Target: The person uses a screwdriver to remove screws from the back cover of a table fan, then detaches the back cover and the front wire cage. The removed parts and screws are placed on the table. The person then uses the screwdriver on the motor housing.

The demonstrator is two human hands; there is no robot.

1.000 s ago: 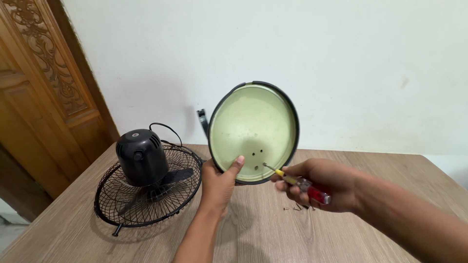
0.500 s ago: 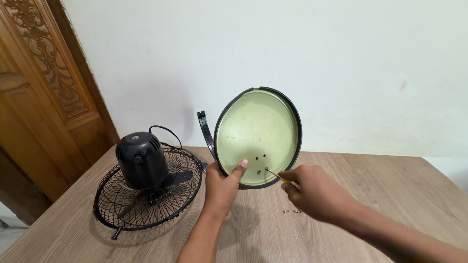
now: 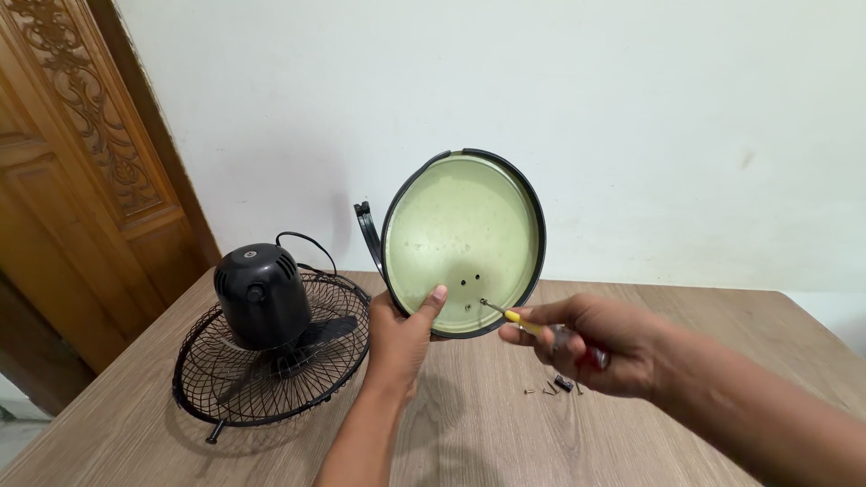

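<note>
While upright: round base (image 3: 460, 239) between fingers (image 3: 431, 302).

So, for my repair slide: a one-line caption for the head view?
Left hand tilts a round green base plate upright; right hand sets a screwdriver to its holes.

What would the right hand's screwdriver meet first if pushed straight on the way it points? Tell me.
The right hand aims the screwdriver up-left; its tip already sits at a small hole in the pale green round disc held by the left hand. Probably that disc first.
</note>
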